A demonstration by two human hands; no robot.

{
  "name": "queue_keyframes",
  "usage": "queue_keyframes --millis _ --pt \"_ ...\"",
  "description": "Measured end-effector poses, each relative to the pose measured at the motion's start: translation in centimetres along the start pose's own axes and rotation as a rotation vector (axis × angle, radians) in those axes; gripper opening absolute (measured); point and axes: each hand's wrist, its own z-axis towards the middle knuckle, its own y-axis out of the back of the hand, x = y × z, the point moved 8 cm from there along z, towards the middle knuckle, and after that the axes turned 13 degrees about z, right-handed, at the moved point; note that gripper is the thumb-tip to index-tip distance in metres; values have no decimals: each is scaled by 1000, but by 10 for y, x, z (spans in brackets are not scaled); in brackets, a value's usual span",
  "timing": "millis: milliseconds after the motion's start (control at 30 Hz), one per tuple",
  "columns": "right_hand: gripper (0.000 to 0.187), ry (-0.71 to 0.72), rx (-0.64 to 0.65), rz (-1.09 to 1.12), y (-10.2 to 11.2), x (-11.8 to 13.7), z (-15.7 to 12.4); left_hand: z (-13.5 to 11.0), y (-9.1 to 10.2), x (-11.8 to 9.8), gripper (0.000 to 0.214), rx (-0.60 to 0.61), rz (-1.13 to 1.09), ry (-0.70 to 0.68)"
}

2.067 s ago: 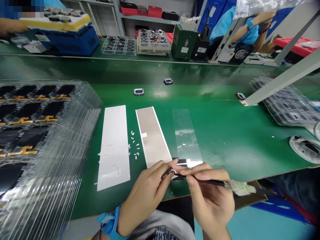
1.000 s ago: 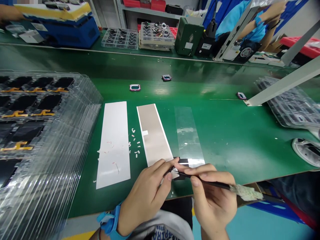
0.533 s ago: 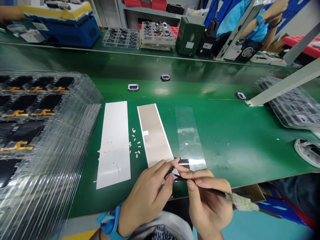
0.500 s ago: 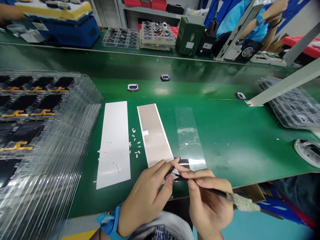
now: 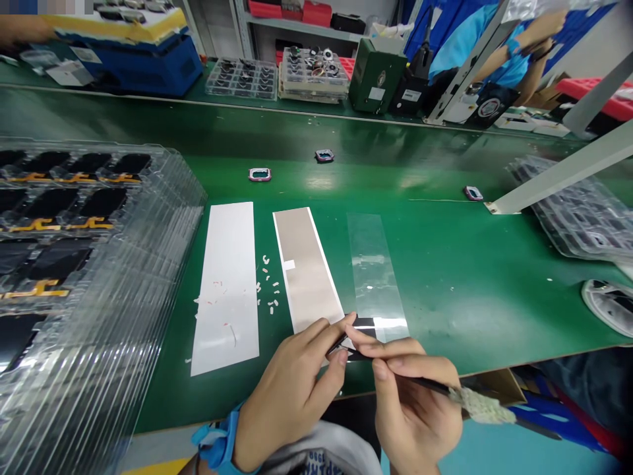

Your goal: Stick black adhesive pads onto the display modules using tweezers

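My left hand (image 5: 291, 389) is closed in a pinch on a small dark flat part (image 5: 357, 324) at the near edge of the green table (image 5: 445, 264). My right hand (image 5: 415, 402) grips black tweezers (image 5: 420, 382) whose rear end is wrapped in pale tape (image 5: 482, 406). The tweezer tips meet the dark part between my fingertips. Just beyond my fingers lie a grey strip (image 5: 304, 267), a clear film strip (image 5: 373, 270) and a white strip (image 5: 227, 284). Several tiny white scraps (image 5: 267, 287) lie between the white and grey strips.
A tall stack of clear blister trays (image 5: 84, 290) with black parts fills the left. Three small pink-rimmed frames (image 5: 260, 174) (image 5: 324, 156) (image 5: 473, 192) lie farther out. More clear trays (image 5: 583, 211) and a slanted metal post (image 5: 558, 175) stand right. Other people in blue work at the back.
Both hands stay at the same spot on the dark part. The tweezers have dipped slightly and the view has shifted a little.
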Motion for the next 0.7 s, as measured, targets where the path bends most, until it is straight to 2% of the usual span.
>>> queue_keyframes --millis 233,400,700 --pt "26 -25 26 -28 0 0 -1 2 -2 2 47 1 20 -10" --pt "26 -11 -27 0 4 1 -1 0 -2 1 47 -4 23 -8" --pt "19 -93 -85 132 7 -6 0 1 -2 2 47 -15 38 -13"
